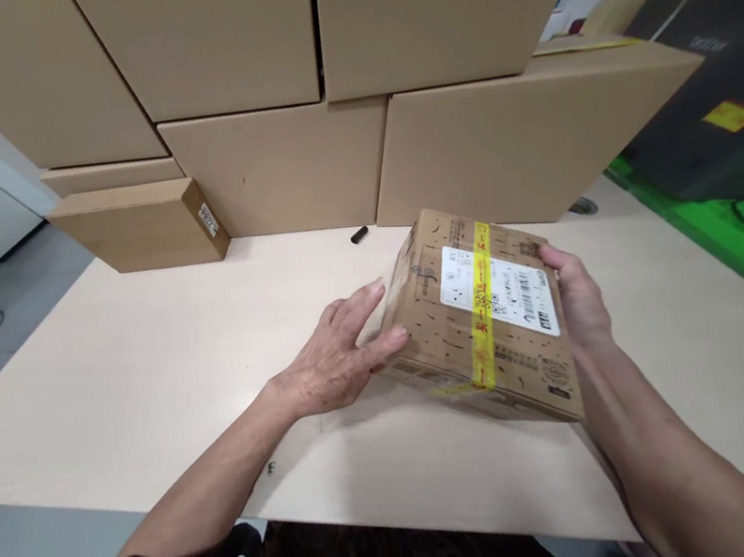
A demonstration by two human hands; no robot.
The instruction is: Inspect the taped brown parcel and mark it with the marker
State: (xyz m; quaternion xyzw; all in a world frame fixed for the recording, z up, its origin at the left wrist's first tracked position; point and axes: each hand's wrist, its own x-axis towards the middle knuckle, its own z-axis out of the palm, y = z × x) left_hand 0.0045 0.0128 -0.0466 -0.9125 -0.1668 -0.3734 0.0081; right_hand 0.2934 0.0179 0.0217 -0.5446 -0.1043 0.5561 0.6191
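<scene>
A brown cardboard parcel [441, 324] is tilted over the table, its printed top turned toward me. A white shipping label [528, 298] and a band of yellow tape [483, 336] with red print cross that top. My right hand [580, 296] grips the parcel's right side, thumb at the upper edge and the other fingers hidden behind it. At the left side is my left hand [335, 356], fingers apart; its thumb overlaps the parcel's left corner, and whether it presses there I cannot tell.
Large cardboard boxes [283, 174] are stacked along the back of the pale table [163, 351]. A flatter carton [142, 227] stands at the back left. A small black object [359, 235] lies near the boxes. Right of the table is a green surface [716, 245].
</scene>
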